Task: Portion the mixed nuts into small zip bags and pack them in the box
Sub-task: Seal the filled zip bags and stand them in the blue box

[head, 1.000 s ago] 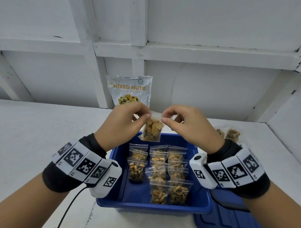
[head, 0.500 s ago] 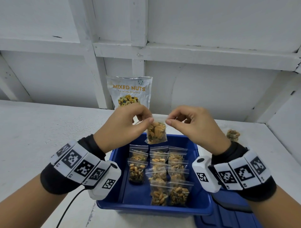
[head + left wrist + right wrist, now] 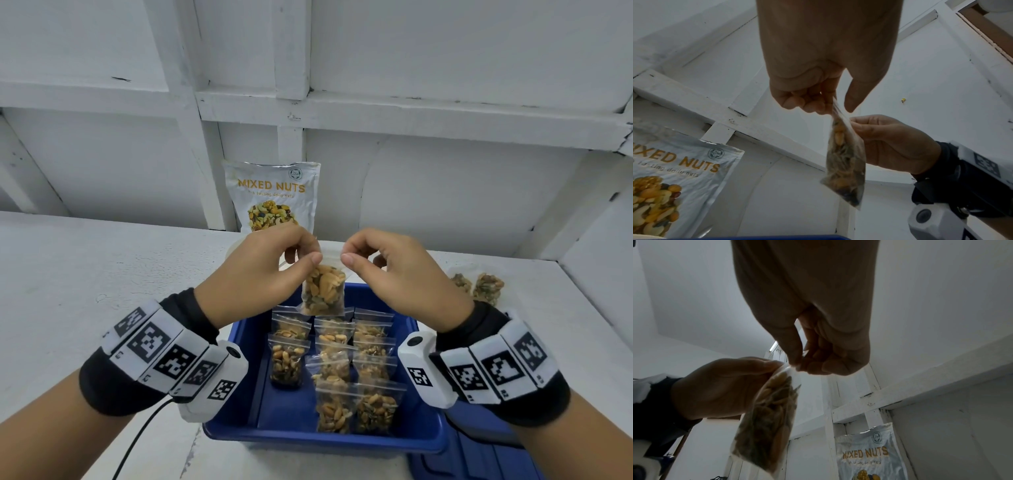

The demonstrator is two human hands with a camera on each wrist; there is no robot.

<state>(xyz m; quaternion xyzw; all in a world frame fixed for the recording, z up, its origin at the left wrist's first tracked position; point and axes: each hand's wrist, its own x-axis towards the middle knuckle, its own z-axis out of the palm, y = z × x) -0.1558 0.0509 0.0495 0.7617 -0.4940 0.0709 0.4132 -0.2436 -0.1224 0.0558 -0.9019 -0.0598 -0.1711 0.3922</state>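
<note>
Head view: left hand (image 3: 270, 270) and right hand (image 3: 387, 270) pinch a soft, light zip bag (image 3: 323, 291) at its top seal, twelve o'clock above the box (image 3: 239, 342).

Nut-filled zip bag (image 3: 323, 291) above blue box (image 3: 329, 442)

Head cam: high, looks fwd and down over both forearms at the blue box (image 3: 424, 442), wall w/ mixed nuts pouch (image 3: 274, 195) just behind the box.

L wrist cam: below the left hand (image 3: 818, 65), very close, aimed up along the fingers; pouch (image 3: 680, 178) low left of it, box rim at bottom edge.

R wrist cam: below the right hand (image 3: 818, 321), equally close, aimed up; pouch (image 3: 869, 456) low right.

All 3 share pouch, both hands, small zip bag (image 3: 323, 291) (image 3: 846, 162) (image 3: 768, 426).
</note>
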